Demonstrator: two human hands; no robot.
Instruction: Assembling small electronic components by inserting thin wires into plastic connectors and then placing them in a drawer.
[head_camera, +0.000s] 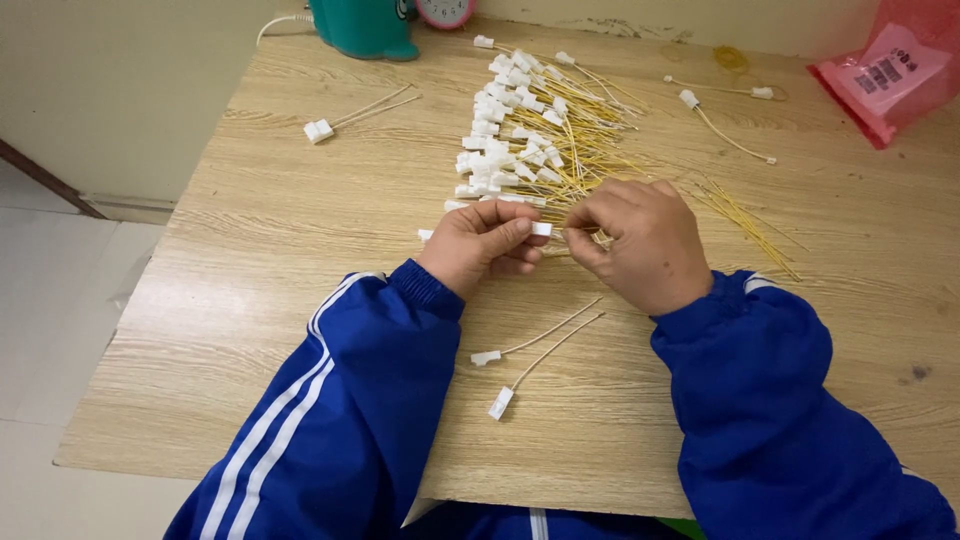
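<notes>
Wood-grain table (300, 250) carries everything, and the heap of yellow wires with white plugs (520, 140) is the landmark. Far left of the heap lies one stray plug with wires (320, 130). Just below the heap, the left hand (485, 245) has its fingers closed, pinching a white plug (541, 229). Right of that, the right hand (635, 245) pinches a thin wire (572, 229) meeting the plug. To my eye, holding the plug level and the wire straight serves best.
</notes>
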